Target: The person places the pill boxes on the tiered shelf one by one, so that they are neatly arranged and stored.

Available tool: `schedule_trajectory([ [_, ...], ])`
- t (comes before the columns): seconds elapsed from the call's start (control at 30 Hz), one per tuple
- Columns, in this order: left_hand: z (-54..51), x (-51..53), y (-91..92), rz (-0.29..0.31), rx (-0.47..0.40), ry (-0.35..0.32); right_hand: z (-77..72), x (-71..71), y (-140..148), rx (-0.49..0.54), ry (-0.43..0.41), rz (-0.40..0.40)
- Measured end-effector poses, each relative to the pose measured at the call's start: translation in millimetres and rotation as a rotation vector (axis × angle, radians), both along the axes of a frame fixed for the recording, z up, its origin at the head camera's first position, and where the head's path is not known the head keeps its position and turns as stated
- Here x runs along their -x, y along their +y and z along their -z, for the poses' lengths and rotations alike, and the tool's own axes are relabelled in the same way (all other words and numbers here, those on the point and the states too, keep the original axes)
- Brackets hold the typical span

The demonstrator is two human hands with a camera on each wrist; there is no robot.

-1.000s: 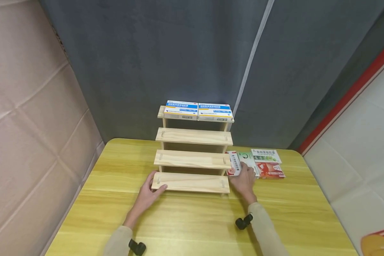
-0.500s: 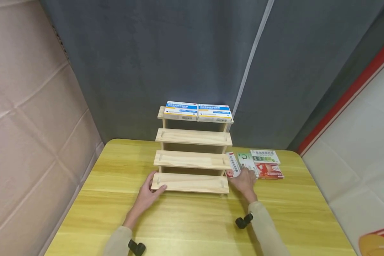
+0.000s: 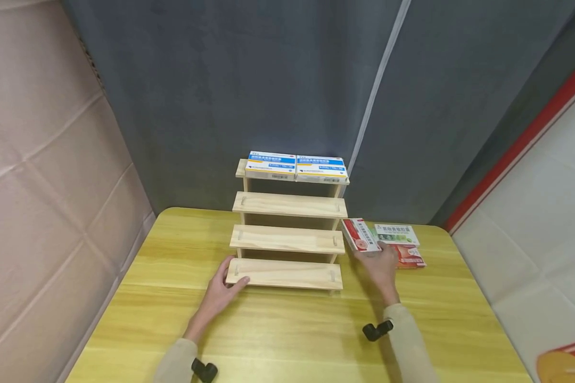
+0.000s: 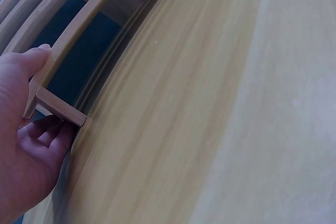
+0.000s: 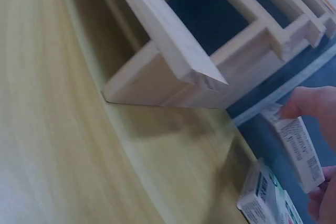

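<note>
My left hand (image 3: 222, 290) holds the left end of the lowest step of a wooden tiered rack (image 3: 287, 274), thumb on top and fingers beneath, as the left wrist view also shows. On the rack's right side my right hand (image 3: 380, 266) grips a red-and-white medicine box (image 3: 361, 235), raised off the table. In the right wrist view the thumb and fingers pinch this box (image 5: 300, 148) by its ends. Beneath it a green-and-white box (image 5: 260, 195) rests on the table, mostly hidden in the head view.
Two blue-and-white medicine boxes (image 3: 272, 165) lie side by side on the top step. A white-and-green box (image 3: 396, 234) and a red box (image 3: 410, 256) lie on the wooden table (image 3: 287, 340) at right. A dark grey curtain (image 3: 220, 80) hangs behind.
My right hand has lifted the red-and-white box off the table and moved it slightly right, over the green-and-white box. The left hand stays on the rack.
</note>
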State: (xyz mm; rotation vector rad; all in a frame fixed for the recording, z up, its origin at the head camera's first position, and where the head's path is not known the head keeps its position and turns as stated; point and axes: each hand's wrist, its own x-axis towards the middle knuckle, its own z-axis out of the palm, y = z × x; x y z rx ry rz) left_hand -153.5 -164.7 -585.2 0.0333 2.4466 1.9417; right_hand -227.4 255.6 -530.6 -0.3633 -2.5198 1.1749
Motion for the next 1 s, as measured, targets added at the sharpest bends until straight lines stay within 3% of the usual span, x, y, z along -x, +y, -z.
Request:
schedule_trajectory([
  [0.23,1.7,1.2,-0.8,-0.001,-0.003,0.005,-6.4,-1.2,10.5,0.119,0.118,0.071],
  [0.43,2.7,1.3,-0.9,0.001,0.001,0.012,-16.1,-4.1,15.8,0.120,0.187,0.126],
  [0.6,1.5,0.9,-1.0,0.003,0.004,0.002,-23.6,-5.7,16.4,0.140,0.192,0.163],
  [1.0,-1.0,-0.5,0.0,-0.001,-0.004,0.001,-42.8,-5.8,14.2,0.160,0.294,0.195],
])
